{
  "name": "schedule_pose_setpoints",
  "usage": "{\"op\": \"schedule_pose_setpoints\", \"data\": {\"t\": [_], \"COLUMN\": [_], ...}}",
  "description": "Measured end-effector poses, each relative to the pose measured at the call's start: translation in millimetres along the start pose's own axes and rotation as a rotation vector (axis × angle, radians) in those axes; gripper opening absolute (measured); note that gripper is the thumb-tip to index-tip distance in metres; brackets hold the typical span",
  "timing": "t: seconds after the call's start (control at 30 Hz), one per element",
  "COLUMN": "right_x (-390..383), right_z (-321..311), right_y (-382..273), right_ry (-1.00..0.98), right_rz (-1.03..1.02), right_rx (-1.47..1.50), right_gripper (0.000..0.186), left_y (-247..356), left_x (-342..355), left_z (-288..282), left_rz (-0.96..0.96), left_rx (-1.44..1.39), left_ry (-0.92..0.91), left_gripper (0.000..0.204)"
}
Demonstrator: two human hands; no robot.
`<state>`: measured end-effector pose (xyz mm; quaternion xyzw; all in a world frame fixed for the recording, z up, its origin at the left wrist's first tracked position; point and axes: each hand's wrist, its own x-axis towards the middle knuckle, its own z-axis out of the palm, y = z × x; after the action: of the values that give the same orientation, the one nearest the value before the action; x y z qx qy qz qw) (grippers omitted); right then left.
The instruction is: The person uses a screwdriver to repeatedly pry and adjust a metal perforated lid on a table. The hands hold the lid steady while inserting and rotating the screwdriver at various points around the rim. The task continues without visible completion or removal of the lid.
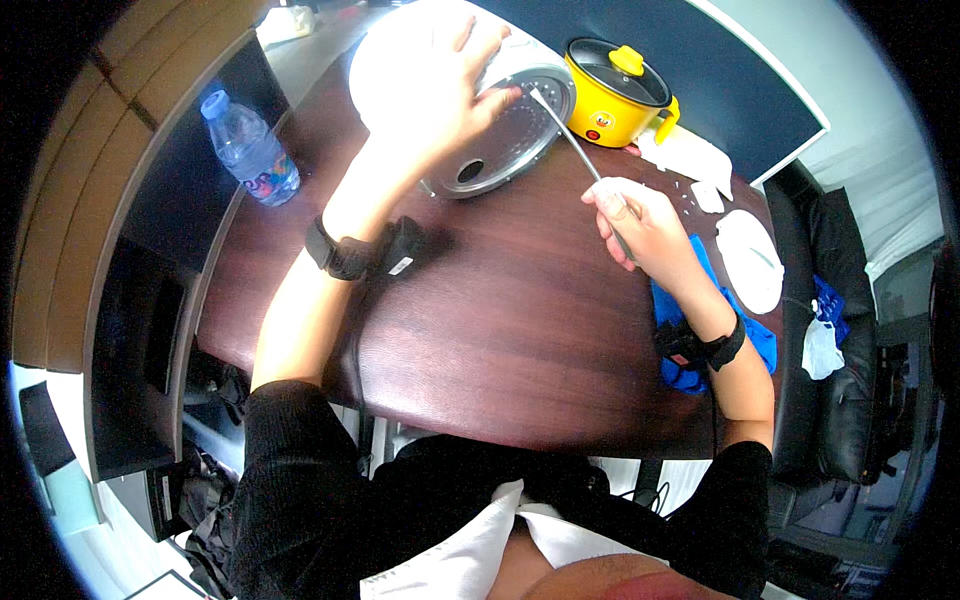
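My left hand had its fingers spread over a white round lid; whether they touched, I couldn't tell. The shiny grey disc, just below and right of them, looked light, stiff and slick, best taken by its rim. Farther right, my right hand pinched a slim metal rod, seemingly stiff, its tip near my left thumb.
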<state>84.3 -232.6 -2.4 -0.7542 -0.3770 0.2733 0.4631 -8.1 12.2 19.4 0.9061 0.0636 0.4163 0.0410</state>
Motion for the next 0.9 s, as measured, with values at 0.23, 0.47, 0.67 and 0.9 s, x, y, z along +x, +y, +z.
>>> {"op": "schedule_pose_setpoints", "data": {"t": [0.23,0.47,0.67,0.9], "right_x": [7,3,4,2], "right_z": [11,15,17,20], "right_y": [-2,-4,-1,-2], "right_ry": [0.008,0.033,0.032,0.049], "right_rz": [-0.031,-0.047,-0.047,-0.054], "right_rx": [0.039,0.052,0.065,0.069], "right_gripper": [0.035,0.032,0.031,0.031], "left_y": [-1,-1,0,-2], "left_x": [1,0,1,0], "left_z": [0,1,-1,2], "left_rz": [0.023,0.0,0.024,0.013], "left_rx": [0.052,-0.003,0.039,-0.001], "left_ry": [0.006,0.003,0.01,0.011], "left_gripper": [0.058,0.056,0.055,0.055]}}
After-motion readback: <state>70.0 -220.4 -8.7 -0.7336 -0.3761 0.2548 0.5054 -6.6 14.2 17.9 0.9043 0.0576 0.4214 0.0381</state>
